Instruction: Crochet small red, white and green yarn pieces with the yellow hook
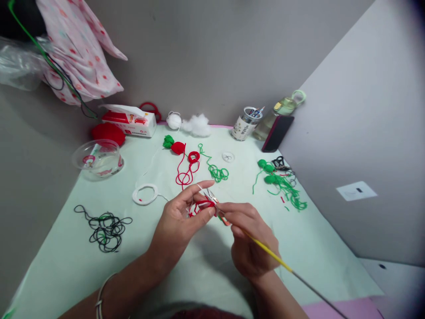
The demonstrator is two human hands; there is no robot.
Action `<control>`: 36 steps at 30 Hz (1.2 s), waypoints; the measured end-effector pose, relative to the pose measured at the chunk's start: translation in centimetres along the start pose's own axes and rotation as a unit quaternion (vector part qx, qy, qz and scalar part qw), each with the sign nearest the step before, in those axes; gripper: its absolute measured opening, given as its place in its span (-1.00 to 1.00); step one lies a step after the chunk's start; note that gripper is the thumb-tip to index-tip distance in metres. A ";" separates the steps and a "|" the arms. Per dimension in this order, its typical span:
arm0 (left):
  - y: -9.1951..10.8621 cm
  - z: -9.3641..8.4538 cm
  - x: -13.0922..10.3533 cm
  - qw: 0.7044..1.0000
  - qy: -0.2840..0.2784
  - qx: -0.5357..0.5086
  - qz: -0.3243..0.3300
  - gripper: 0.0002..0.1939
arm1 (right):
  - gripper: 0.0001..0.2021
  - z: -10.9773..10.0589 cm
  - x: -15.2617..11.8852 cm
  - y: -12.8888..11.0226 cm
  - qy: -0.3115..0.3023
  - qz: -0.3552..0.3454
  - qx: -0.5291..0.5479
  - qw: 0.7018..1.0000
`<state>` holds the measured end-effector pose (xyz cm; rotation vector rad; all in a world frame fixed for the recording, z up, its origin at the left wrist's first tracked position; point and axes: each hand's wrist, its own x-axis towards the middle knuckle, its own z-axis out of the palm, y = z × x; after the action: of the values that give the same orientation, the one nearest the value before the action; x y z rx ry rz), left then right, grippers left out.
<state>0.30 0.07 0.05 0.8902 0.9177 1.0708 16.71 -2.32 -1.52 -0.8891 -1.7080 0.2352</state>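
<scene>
Near the middle of the table, my left hand (pixel 181 217) pinches a small red and white yarn piece (pixel 202 205), with a white strand running over the raised index finger. My right hand (pixel 252 235) is closed round a long thin tool with a yellow section (pixel 270 253); its tip meets the yarn piece. Small scissors (pixel 211 195) with orange handles lie just behind the fingertips, partly hidden. Beyond my hands are a red yarn coil (pixel 193 157) and a red crocheted piece with a green top (pixel 178 148). A white yarn ring (pixel 145 194) lies left of my left hand.
Tangled black cord (pixel 106 232) lies at the left, green yarn pieces (pixel 288 190) at the right. Along the back stand a plastic tub (pixel 99 161), a tissue box (pixel 139 124), stuffing (pixel 198 125), a pen holder (pixel 244 126), a bottle (pixel 267 122) and a phone (pixel 278 134).
</scene>
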 end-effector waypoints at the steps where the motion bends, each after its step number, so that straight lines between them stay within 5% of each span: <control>1: 0.0 0.1 0.0 1.000 -0.001 -0.005 -0.004 -0.60 | -0.78 0.0 0.0 0.0 0.003 0.000 0.003 1.000; 5: 0.1 0.3 -0.1 1.000 0.000 -0.019 -0.010 -0.57 | -0.75 0.2 -0.2 0.1 0.020 0.023 0.036 0.999; 11: -0.3 0.4 -0.3 0.995 -0.020 -0.084 -0.039 -0.53 | -0.62 0.4 -1.3 0.0 -0.011 -0.030 -0.134 0.990; 18: -0.1 0.1 -0.1 0.997 -0.005 -0.075 -0.017 -0.65 | -0.60 0.4 -0.8 0.1 0.018 -0.034 -0.071 0.997; 36: 0.0 0.3 -0.5 0.993 0.027 -0.112 0.036 -0.83 | -0.53 -0.1 -1.4 0.1 -0.031 -0.046 -0.096 0.994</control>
<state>0.45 -0.41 0.25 0.7158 0.7970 1.2398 16.94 -3.20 -2.55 -0.9487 -1.8470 0.0365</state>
